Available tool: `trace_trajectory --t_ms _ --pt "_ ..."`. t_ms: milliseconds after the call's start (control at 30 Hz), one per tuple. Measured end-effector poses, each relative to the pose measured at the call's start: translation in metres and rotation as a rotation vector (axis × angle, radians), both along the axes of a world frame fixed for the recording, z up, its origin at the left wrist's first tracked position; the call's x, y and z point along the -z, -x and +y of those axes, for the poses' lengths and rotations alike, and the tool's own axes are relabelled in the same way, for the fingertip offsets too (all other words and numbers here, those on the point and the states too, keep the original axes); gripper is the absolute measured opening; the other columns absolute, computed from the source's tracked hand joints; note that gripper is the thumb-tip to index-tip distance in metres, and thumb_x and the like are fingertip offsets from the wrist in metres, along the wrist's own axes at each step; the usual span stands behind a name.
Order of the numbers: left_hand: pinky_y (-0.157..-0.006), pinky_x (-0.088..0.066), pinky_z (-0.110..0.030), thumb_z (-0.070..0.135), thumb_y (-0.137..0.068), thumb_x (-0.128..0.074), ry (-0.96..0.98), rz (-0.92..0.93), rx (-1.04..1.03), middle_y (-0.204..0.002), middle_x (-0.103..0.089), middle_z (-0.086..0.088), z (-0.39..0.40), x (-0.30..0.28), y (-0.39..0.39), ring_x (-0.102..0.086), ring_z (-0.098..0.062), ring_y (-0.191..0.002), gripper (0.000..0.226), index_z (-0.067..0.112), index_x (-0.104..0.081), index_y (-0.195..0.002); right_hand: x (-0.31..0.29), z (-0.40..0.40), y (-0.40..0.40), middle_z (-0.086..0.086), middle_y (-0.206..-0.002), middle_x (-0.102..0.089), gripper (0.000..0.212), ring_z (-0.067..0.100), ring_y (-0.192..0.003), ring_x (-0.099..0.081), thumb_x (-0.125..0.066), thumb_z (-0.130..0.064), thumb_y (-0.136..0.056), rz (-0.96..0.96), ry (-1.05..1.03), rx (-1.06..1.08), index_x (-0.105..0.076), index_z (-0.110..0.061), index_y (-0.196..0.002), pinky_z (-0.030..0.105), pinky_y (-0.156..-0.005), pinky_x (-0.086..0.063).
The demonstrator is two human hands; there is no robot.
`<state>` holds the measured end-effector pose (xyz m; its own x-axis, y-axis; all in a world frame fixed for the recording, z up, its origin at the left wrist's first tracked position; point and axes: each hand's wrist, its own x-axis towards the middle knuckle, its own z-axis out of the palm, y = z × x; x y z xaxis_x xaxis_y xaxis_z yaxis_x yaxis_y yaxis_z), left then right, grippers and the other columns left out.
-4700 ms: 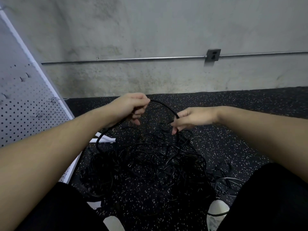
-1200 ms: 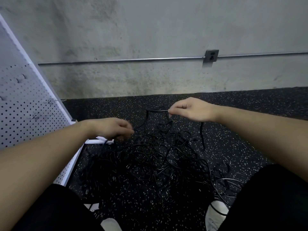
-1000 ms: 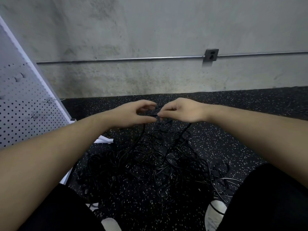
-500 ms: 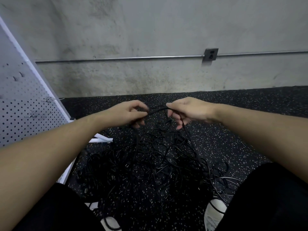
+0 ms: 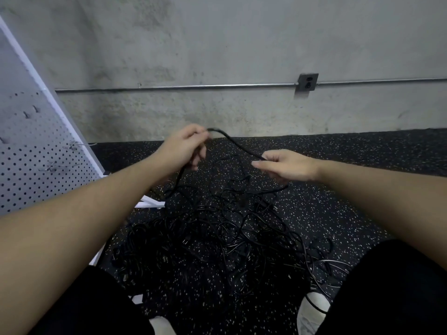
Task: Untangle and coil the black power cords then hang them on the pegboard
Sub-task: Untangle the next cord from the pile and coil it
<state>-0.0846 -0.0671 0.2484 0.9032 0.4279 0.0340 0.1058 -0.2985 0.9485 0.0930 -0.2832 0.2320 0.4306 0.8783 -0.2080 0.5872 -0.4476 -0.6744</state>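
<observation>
- Two hands are holding one black cord [image 5: 238,143] above the floor [image 5: 338,170], a short span of it arching between them.
- Left hand [image 5: 182,147] is gripping the cord's higher end, thumb and curled fingers closed round it; the cord is trailing down from under this hand toward the pile.
- Right hand [image 5: 285,164] is pinching the lower end of the span between thumb and forefinger; the other fingers are curling loosely underneath.
- Tangled pile of black power cords [image 5: 217,243] is lying on the speckled black floor below both hands, spreading between the person's knees and reaching toward the floor's left edge by the pegboard.
- White pegboard [image 5: 31,160] is leaning at the left edge of the floor, with several small metal hooks [image 5: 72,145] sticking out of it; no cord is hanging on them.
- Concrete wall [image 5: 217,56] is running along the floor's far edge, carrying a metal conduit [image 5: 181,87] and an outlet box [image 5: 307,82].
- Two white shoes [image 5: 313,310] are showing at the near edge, one cord crossing the right one.
</observation>
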Motion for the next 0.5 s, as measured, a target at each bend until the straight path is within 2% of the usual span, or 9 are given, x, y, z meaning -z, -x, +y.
trace_trajectory --t_ms 33,67,100,167,233,267,367,433,500 --pt "-0.062 -0.057 -0.034 0.028 -0.106 -0.053 -0.109 0.079 0.013 -0.086 -0.066 0.001 0.003 0.005 0.005 -0.061 -0.016 -0.063 0.024 0.024 -0.056 -0.129 -0.002 0.0 -0.001 -0.007 -0.062 -0.047 0.041 0.008 -0.052 -0.041 -0.053 -0.056 -0.098 -0.008 -0.023 0.014 -0.051 -0.019 -0.079 0.019 -0.054 -0.04" --pt "-0.071 -0.059 -0.033 0.029 -0.103 -0.059 -0.241 0.146 0.039 -0.099 -0.066 0.002 0.004 0.009 0.01 -0.067 -0.016 -0.074 0.041 0.031 -0.047 -0.142 -0.005 0.001 0.0 -0.01 -0.059 -0.044 0.039 0.006 -0.049 -0.037 -0.053 -0.054 -0.098 -0.022 -0.041 0.009 -0.055 -0.02 -0.079 0.015 -0.051 -0.035" --pt "-0.08 -0.058 -0.029 0.032 -0.1 -0.063 -0.391 0.189 0.072 -0.109 -0.064 0.006 0.006 0.012 0.013 -0.068 -0.013 -0.087 0.054 0.036 -0.04 -0.148 -0.007 0.003 0.002 -0.013 -0.056 -0.043 0.038 0.005 -0.047 -0.035 -0.054 -0.053 -0.099 -0.04 -0.043 -0.016 -0.059 -0.02 -0.08 0.015 -0.051 -0.034" --pt "-0.092 -0.05 -0.025 0.039 -0.097 -0.066 -0.602 0.184 0.132 -0.127 -0.058 0.013 0.0 0.011 0.012 -0.061 -0.008 -0.111 0.055 0.041 -0.042 -0.147 -0.011 0.01 0.011 -0.013 -0.056 -0.043 0.035 0.004 -0.047 -0.035 -0.055 -0.053 -0.099 -0.07 -0.011 -0.1 -0.068 -0.024 -0.086 0.02 -0.056 -0.034" --pt "-0.101 -0.046 -0.028 0.043 -0.098 -0.062 -0.681 0.206 0.221 -0.131 -0.057 0.015 -0.01 0.008 0.004 -0.056 -0.005 -0.117 0.041 0.038 -0.054 -0.139 -0.013 0.017 0.022 -0.015 -0.052 -0.045 0.029 0.002 -0.045 -0.036 -0.057 -0.049 -0.1 -0.065 0.004 -0.148 -0.075 -0.028 -0.092 0.021 -0.055 -0.031" --pt "-0.099 -0.047 -0.027 0.042 -0.101 -0.058 -0.686 0.265 0.286 -0.126 -0.061 0.014 -0.018 0.008 -0.001 -0.058 -0.006 -0.112 0.035 0.036 -0.057 -0.135 -0.014 0.02 0.025 -0.015 -0.049 -0.045 0.028 0.003 -0.044 -0.035 -0.058 -0.047 -0.1 -0.047 -0.01 -0.144 -0.076 -0.026 -0.093 0.021 -0.051 -0.029" --pt "-0.072 -0.046 -0.021 0.033 -0.107 -0.048 -0.706 0.391 0.423 -0.094 -0.064 0.009 -0.034 0.011 -0.011 -0.058 -0.007 -0.082 0.016 0.03 -0.059 -0.118 -0.015 0.027 0.03 -0.009 -0.05 -0.04 0.033 0.009 -0.044 -0.031 -0.063 -0.046 -0.098 0.036 -0.061 -0.091 -0.077 -0.017 -0.09 0.022 -0.044 -0.027" --pt "-0.064 -0.044 -0.023 0.029 -0.108 -0.046 -0.642 0.338 0.37 -0.079 -0.056 0.011 -0.031 0.01 -0.013 -0.05 -0.006 -0.068 0.014 0.028 -0.059 -0.103 -0.014 0.026 0.03 -0.004 -0.055 -0.045 0.034 0.01 -0.046 -0.038 -0.065 -0.043 -0.097 0.108 -0.106 -0.076 -0.07 -0.012 -0.083 0.022 -0.047 -0.038" --pt "-0.059 -0.042 -0.031 0.029 -0.108 -0.044 -0.503 0.262 0.289 -0.071 -0.05 0.007 -0.023 0.009 -0.012 -0.045 -0.009 -0.06 0.019 0.028 -0.061 -0.098 -0.015 0.024 0.025 0.0 -0.06 -0.053 0.031 0.012 -0.052 -0.05 -0.066 -0.04 -0.096 0.205 -0.186 -0.029 -0.064 -0.014 -0.08 0.025 -0.057 -0.052"
